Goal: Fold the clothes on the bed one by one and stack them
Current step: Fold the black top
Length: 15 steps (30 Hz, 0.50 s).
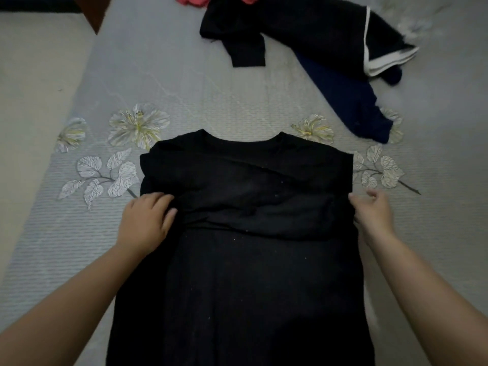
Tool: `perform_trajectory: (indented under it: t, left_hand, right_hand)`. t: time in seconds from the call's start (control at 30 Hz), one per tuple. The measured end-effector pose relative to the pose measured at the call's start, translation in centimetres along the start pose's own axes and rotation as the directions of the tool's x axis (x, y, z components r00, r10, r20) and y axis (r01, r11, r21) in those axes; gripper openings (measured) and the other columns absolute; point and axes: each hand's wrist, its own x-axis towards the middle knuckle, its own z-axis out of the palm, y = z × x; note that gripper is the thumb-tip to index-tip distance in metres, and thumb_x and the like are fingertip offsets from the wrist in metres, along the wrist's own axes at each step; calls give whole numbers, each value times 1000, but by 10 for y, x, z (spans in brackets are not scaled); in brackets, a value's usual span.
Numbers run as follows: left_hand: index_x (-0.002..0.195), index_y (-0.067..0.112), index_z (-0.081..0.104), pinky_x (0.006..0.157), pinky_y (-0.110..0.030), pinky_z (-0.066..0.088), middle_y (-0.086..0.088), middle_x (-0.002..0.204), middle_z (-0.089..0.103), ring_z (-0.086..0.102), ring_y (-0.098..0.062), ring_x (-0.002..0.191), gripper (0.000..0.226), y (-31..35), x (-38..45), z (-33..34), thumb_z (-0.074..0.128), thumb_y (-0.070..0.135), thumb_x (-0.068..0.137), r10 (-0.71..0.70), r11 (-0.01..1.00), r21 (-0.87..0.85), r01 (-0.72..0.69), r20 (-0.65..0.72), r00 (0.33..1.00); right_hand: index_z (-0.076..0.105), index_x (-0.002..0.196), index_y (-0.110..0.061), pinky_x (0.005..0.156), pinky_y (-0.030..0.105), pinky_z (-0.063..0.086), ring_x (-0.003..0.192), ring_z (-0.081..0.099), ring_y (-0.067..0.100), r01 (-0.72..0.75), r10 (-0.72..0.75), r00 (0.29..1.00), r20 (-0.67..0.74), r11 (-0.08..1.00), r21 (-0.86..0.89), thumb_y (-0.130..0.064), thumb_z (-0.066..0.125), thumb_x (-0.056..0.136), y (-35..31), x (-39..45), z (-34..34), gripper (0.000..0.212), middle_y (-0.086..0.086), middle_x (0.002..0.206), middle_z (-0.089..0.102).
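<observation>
Head view: a black shirt lies mid-frame on the bed, left hand flat on it, right hand fingers loosely curled at its edge.

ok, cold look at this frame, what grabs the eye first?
The big black shirt spread flat, front and centre on the grey floral bedsheet, sleeves already folded in. The left hand rests on its left edge and the right hand touches its right edge. Beyond it, unfolded dark clothes and something red lie at the far edge.
</observation>
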Motion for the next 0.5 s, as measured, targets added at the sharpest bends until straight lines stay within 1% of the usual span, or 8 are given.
perform_trajectory:
  t: [0.07,0.17,0.27,0.33,0.37,0.43,0.47,0.5]
  left_hand:
    - [107,-4,63,75,-53,50,-25,103,62,60,-44,90,52,-1,23,-15,32,31,84,-22,999,-47,17,-97,995]
    - [117,-5,56,89,-52,43,-27,116,57,53,-45,104,42,-6,61,-23,39,18,86,-49,996,-86,32,-202,978]
    - [134,2,40,99,-45,33,-21,123,54,47,-37,115,43,-12,97,-24,45,12,92,-63,992,-119,49,-119,991]
    - [142,10,27,101,-41,28,-18,122,56,48,-33,116,50,-16,111,-22,41,19,95,-41,996,-73,44,35,999]
    - [142,11,26,100,-39,30,-19,122,56,49,-33,115,50,-17,116,-22,40,22,96,-25,998,-58,31,98,995]
    - [137,6,34,92,-38,36,-21,121,56,51,-35,111,49,-23,123,-26,41,28,94,62,990,-131,-51,79,995]
    - [135,6,37,90,-38,37,-20,120,56,51,-34,110,56,-29,125,-29,35,41,91,109,988,-119,-100,69,992]
    - [136,9,38,90,-38,36,-18,120,56,50,-33,110,73,-36,128,-35,21,56,83,170,985,5,-171,81,982]
  right_hand:
    - [37,133,-4,90,34,38,109,53,31,57,-56,998,12,994,-89,-26,55,90,-5,-4,10,51,15,110,56]
    - [39,134,-2,91,35,39,113,51,33,171,-163,985,53,962,-212,-17,58,88,-5,-6,25,52,21,122,53]
    - [47,129,1,90,33,37,108,50,35,277,-280,959,34,911,-306,-2,55,87,0,-3,33,43,26,113,55]
    - [53,122,4,85,29,34,102,51,36,368,-374,927,40,880,-300,4,54,86,1,0,31,36,26,104,57]
    - [55,119,5,83,27,33,99,52,36,403,-413,910,35,861,-310,4,53,86,0,2,29,33,28,101,58]
    - [57,115,8,82,32,37,91,54,39,452,-476,879,29,813,-367,-1,54,87,-2,7,24,30,30,95,58]
    - [57,115,8,83,38,40,89,54,41,459,-481,875,54,789,-408,-4,57,86,-5,10,24,31,30,93,57]
    - [56,116,8,81,43,41,88,54,41,459,-471,877,96,760,-460,-7,61,85,-8,12,26,35,30,92,56]
